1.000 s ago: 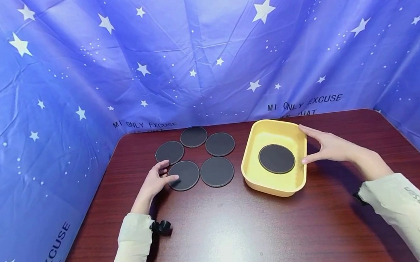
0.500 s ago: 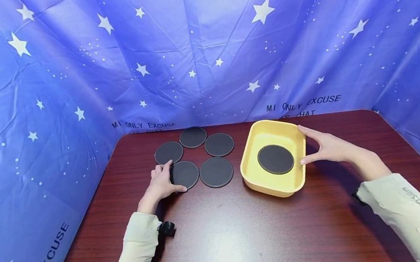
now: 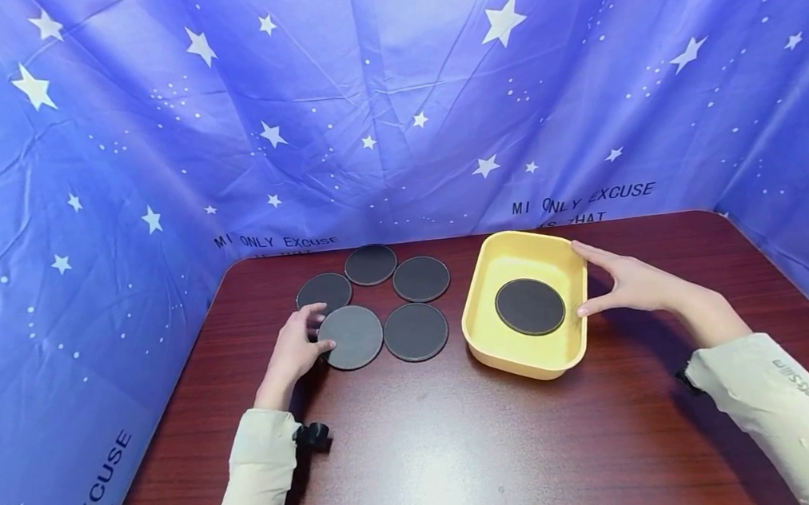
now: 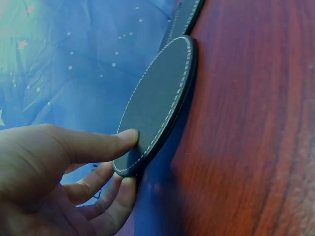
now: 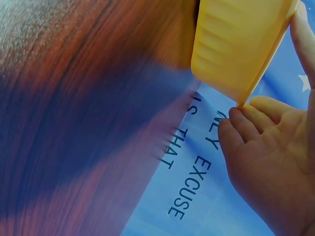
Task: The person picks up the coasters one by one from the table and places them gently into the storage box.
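Note:
My left hand [image 3: 295, 346] pinches the near-left black round coaster [image 3: 351, 339] at its left edge, thumb on top and fingers underneath. In the left wrist view this coaster [image 4: 157, 93] shows pale stitching round its rim and tilts up from the table. Over at the right, a yellow rectangular basin [image 3: 480, 340] holds another black coaster [image 3: 530, 306] flat on its bottom. My right hand [image 3: 634, 284] rests against the basin's right rim, thumb and fingers spread along it. In the right wrist view the fingers [image 5: 241, 129] are fairly straight at the basin's edge.
Several more black coasters lie flat near the held one: one at the back left [image 3: 324, 289], one at the back [image 3: 371, 264], one at the right rear [image 3: 421, 278] and one at the right front [image 3: 415, 332]. A blue star-patterned cloth [image 3: 375, 86] hangs behind the dark red table [image 3: 507, 436].
My left hand moved over the near-left coaster, then drew back slightly left with its edge pinched; the coaster now tilts and looks lighter. The right hand and basin have stayed put.

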A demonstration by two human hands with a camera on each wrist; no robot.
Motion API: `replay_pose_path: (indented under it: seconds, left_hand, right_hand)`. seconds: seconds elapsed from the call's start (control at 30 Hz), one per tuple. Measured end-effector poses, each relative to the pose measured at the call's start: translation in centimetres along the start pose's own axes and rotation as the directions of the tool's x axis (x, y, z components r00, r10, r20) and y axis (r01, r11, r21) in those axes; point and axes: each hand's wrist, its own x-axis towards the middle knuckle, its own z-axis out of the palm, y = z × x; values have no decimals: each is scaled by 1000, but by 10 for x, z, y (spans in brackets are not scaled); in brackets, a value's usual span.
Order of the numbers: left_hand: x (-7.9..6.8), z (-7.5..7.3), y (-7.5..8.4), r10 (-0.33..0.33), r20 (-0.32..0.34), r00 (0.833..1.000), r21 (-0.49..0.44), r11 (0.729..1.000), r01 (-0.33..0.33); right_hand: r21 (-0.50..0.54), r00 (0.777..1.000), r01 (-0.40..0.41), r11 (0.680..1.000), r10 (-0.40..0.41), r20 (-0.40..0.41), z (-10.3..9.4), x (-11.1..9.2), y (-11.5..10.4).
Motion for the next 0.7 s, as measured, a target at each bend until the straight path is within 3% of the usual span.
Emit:
replay_pose_path:
  seconds: [0.13, 0.23, 0.43, 0.7]
  left_hand:
    - [0, -6, -3, -55, -23, 998, -108, 993, 52]
    - [0, -9, -5, -78, -10, 997, -220, 973, 74]
    - [1, -14, -8, -79, 55, 995, -426, 900, 95]
    - [4, -15, 0, -123, 52, 991, -572, 810, 130]
  right_hand:
    - [0, 1000, 9, 1000, -9, 0, 0, 0, 0]
    - [3, 1000, 11, 1000, -11, 0, 0, 0, 1]
    - [17, 1000, -1, 1000, 1, 4, 0, -1, 3]
    - [32, 1000, -2, 999, 1, 12, 0, -1, 1]
